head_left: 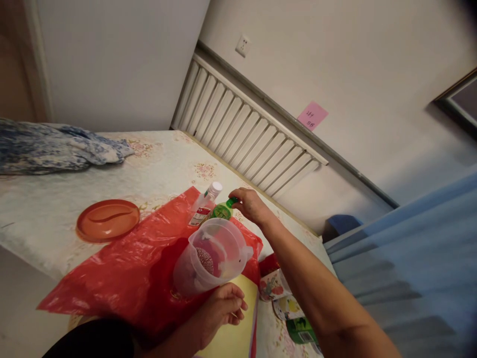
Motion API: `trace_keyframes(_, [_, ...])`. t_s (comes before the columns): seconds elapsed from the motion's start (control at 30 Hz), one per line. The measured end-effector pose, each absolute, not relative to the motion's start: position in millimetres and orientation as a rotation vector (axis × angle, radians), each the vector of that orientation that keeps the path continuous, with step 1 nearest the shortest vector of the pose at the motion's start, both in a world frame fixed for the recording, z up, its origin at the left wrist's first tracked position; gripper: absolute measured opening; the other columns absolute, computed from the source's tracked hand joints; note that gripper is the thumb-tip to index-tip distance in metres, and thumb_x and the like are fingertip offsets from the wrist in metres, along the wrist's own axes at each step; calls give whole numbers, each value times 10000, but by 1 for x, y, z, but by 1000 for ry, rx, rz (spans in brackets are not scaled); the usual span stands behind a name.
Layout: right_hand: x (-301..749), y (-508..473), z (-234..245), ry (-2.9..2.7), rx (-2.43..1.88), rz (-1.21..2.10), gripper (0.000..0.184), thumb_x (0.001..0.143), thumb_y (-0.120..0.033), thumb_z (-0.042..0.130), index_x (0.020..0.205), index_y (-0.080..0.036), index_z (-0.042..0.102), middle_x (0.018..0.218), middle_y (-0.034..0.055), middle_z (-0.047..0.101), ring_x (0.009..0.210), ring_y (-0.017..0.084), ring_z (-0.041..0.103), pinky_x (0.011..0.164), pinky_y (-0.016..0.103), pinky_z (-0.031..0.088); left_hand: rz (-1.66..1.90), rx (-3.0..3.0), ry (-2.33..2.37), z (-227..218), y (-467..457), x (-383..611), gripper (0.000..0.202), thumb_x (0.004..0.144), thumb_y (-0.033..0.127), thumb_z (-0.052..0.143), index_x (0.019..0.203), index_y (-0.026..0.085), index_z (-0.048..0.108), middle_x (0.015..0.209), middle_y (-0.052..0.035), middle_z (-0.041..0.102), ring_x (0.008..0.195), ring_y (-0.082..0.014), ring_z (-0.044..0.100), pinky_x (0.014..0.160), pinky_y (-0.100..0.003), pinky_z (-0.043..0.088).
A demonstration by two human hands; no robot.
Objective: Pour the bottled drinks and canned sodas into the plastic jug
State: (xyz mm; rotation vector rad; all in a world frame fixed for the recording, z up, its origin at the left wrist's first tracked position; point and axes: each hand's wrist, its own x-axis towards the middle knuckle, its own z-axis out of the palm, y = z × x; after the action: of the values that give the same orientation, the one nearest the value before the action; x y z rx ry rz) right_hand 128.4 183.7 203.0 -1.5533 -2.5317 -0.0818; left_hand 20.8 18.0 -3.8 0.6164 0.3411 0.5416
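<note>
My right hand [250, 204] reaches across the table and pinches the green cap of a small green bottle [222, 210]. A white-capped bottle with a red label [205, 203] stands just left of it. My left hand [222, 308] rests curled at the base of a clear plastic pitcher [212, 258], touching its lower side; whether it grips the pitcher is unclear. The pitcher holds something pinkish and speckled. All stand on a red plastic bag [122, 268] spread on the floral tablecloth [48, 209].
An orange lid [108, 220] lies left on the table. Blue-white cloth [55, 146] is heaped at the far left. A yellow sheet [238, 328] and printed packets [276, 288] lie near the front. A white radiator [246, 132] lines the wall behind.
</note>
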Motion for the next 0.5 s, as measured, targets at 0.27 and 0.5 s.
trace_keyframes(0.27, [129,186,198,-2519,-1556,-121,218,764,-77,689,934,-213,706,868,23,678,796,163,613,761,273,448,536,626,331,-5,18,21,315,672,353,741,855,172,559,858,-60,663,682,-137,577,670,-296,383])
trace_keyframes(0.5, [128,187,195,-2530,-1556,-159,221,769,-70,686,937,-211,710,870,22,665,787,155,607,758,256,440,529,658,340,-4,18,20,306,673,346,731,851,172,553,859,-60,663,678,-139,578,679,-300,381])
